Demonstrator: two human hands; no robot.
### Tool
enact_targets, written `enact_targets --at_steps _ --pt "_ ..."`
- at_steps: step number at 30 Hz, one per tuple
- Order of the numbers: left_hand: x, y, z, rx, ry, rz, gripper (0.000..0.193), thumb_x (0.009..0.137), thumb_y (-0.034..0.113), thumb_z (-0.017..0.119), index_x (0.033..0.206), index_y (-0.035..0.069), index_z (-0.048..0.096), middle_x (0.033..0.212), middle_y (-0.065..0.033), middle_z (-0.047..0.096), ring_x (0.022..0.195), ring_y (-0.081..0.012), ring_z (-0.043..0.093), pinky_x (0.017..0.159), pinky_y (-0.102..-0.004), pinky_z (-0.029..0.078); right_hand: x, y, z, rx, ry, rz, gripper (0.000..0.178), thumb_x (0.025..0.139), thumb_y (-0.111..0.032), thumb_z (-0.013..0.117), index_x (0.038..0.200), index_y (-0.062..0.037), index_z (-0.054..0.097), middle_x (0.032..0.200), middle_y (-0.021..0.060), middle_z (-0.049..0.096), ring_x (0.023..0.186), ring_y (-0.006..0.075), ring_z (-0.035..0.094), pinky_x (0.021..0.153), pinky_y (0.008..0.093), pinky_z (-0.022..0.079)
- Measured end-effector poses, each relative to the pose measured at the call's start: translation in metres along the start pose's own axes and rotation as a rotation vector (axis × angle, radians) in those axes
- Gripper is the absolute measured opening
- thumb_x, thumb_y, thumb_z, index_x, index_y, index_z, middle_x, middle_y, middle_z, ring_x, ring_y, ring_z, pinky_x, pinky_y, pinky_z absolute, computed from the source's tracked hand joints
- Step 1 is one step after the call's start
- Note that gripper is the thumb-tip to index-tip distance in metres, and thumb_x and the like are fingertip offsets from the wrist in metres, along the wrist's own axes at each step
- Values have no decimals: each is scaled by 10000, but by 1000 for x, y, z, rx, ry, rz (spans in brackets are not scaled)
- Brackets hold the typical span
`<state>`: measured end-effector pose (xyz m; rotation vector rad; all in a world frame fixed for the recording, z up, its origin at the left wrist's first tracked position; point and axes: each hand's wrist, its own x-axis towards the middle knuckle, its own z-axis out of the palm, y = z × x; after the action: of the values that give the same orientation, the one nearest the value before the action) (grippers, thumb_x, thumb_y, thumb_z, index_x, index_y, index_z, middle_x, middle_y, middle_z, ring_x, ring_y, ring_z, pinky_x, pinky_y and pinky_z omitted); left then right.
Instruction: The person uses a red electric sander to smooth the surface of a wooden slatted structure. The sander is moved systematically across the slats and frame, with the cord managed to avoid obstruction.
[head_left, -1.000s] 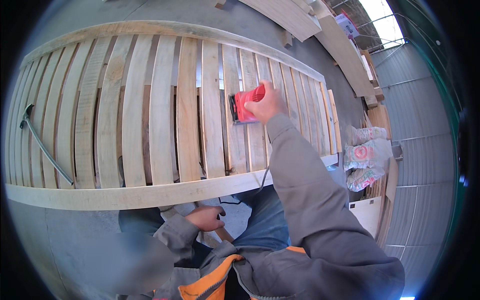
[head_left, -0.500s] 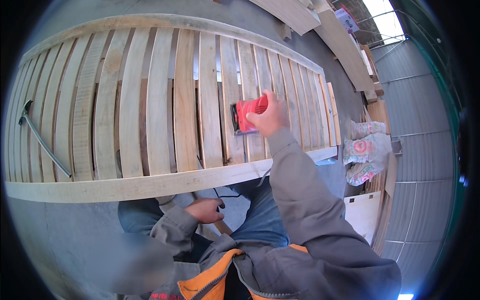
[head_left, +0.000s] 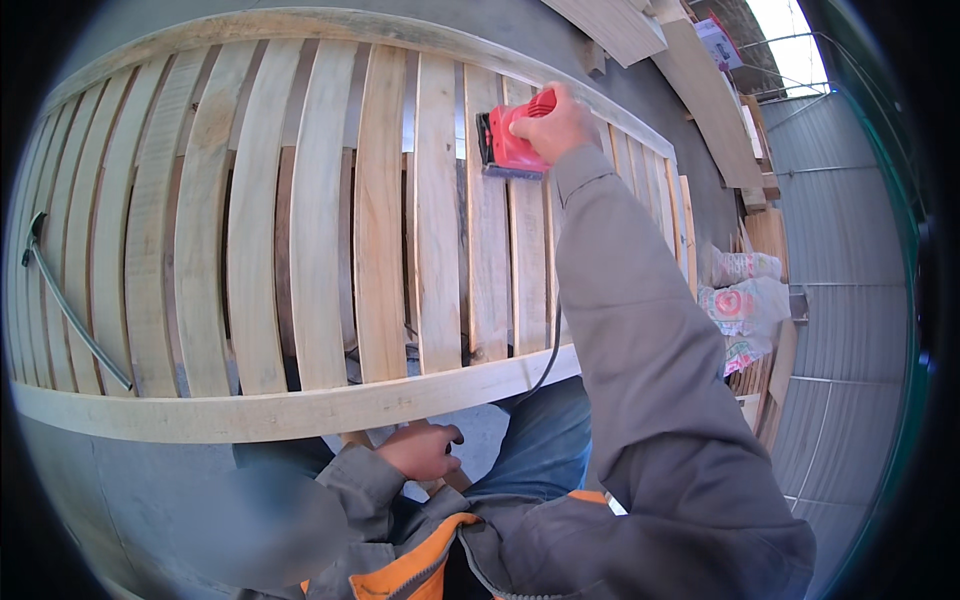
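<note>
A red electric sander point(head_left: 512, 142) with a black front and a flat base pad rests on the slats of a pale wooden frame point(head_left: 290, 418). My right hand point(head_left: 560, 128) is wrapped over the sander's body, near the frame's far rail. A dark power cord point(head_left: 552, 350) hangs down past the near rail. Below that rail, close to my lap, my left hand point(head_left: 422, 452) is loosely bent, with thumb and finger apart and nothing visible in it. A wooden piece point(head_left: 456, 478) shows beside it, partly hidden.
A metal bar tool with a black head point(head_left: 75, 305) lies across the slats at the left. Long boards point(head_left: 690, 110) are stacked beyond the frame at the right. Printed sacks point(head_left: 740, 300) stand nearer, before a grey corrugated wall point(head_left: 840, 250).
My right hand has carried the sander along the slats toward the far rail. The cord now shows across the near rail. The view has shifted slightly; my left hand stays near my lap.
</note>
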<state>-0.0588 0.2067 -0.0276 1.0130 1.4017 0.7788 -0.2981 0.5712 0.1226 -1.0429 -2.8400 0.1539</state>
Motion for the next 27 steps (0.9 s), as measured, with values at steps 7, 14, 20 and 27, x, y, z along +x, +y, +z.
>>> enact_targets --at_steps 7,14,20,27 --pt "0 -4 -7 -32 -48 13 562 921 352 688 1379 27 693 1240 -243 753 1116 -411 736 1000 -465 576 64 -8 6 33 -30 -55 803 725 -398 877 1432 -134 601 1304 184 725 1205 344 711 1036 413 571" --pt "0 -8 -3 -31 9 22 519 882 326 717 1313 38 735 1145 -233 776 1074 -399 745 979 -455 585 92 -23 6 79 -48 -75 772 712 -387 869 1394 -122 625 1299 155 746 1206 332 720 1033 403 573" --pt "4 -16 0 12 49 40 512 897 338 725 1296 18 740 1169 -230 775 1077 -399 744 976 -451 583 62 -9 7 129 0 -150 726 711 -357 900 1316 -42 653 1198 184 757 1115 311 730 996 400 566" --pt "3 -11 2 16 9 29 541 927 354 728 1336 1 700 1207 -235 766 1107 -401 739 980 -451 579 -37 12 -7 14 -29 -17 823 733 -375 895 1447 -106 586 1286 233 703 1201 407 693 1041 475 561"
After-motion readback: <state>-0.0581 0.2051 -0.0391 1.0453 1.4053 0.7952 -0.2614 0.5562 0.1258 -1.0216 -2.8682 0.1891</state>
